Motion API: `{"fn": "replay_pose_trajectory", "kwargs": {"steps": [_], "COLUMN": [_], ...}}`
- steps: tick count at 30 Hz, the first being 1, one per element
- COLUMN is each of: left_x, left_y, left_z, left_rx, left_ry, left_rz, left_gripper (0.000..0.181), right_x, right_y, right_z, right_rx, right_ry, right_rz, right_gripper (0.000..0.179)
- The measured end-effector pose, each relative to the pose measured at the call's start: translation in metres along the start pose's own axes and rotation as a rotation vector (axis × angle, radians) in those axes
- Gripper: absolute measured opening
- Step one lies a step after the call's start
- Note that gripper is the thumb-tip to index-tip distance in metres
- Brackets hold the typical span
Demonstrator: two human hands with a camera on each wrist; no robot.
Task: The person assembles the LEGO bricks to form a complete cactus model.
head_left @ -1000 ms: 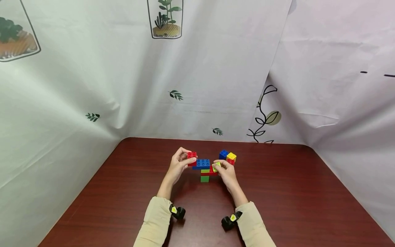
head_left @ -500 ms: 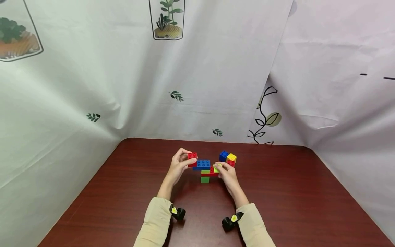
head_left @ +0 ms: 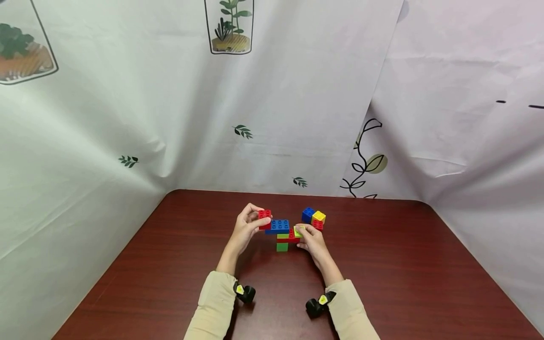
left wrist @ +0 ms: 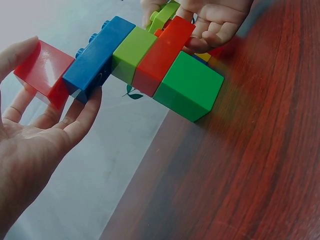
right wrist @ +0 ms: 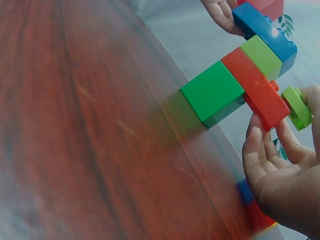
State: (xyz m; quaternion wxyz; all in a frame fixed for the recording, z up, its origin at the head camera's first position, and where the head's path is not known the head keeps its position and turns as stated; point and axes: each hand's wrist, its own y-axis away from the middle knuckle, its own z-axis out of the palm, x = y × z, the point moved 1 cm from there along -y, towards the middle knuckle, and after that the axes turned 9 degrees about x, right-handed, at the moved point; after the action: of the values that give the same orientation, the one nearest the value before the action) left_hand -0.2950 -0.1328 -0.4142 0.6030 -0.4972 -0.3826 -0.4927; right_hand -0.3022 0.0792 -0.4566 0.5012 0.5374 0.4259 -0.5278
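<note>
A stack of toy building bricks stands on the table, with a dark green brick at its foot. Above it come a long red brick, a lime green brick and a long blue brick. My left hand pinches a red brick at the blue brick's left end, with fingers under the blue one. Between thumb and finger, my right hand holds a thin lime brick over the long red brick's right end. Other right fingers reach beneath that end; whether the two bricks touch is unclear.
Behind my right hand sit a blue brick, a yellow brick and a red brick, close together. The brown wooden table meets a pale printed cloth at the back.
The thin lime brick has turned from tilted to about level over the long red brick, and my right fingers have moved lower beneath it. My left hand stays in place.
</note>
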Motion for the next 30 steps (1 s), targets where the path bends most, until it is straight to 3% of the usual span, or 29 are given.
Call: {"fn": "replay_pose_trajectory", "kwargs": {"steps": [21,30], "left_x": [0.0003,0.0005], "left_y": [-0.0011,0.0000], "left_z": [0.0003,0.0001], "left_rx": [-0.009,-0.011], "left_ry": [0.014,0.013], "left_rz": [0.001,-0.006], "left_gripper": [0.020,0.020], "right_x": [-0.0010,0.0014], "right_y": [-0.0014,-0.0012], "right_z": [0.0021,0.0024], "right_rx": [0.019,0.031], "right_ry": [-0.038,-0.042], "right_rz": [-0.007,-0.005], "right_gripper": [0.019,0.028]}}
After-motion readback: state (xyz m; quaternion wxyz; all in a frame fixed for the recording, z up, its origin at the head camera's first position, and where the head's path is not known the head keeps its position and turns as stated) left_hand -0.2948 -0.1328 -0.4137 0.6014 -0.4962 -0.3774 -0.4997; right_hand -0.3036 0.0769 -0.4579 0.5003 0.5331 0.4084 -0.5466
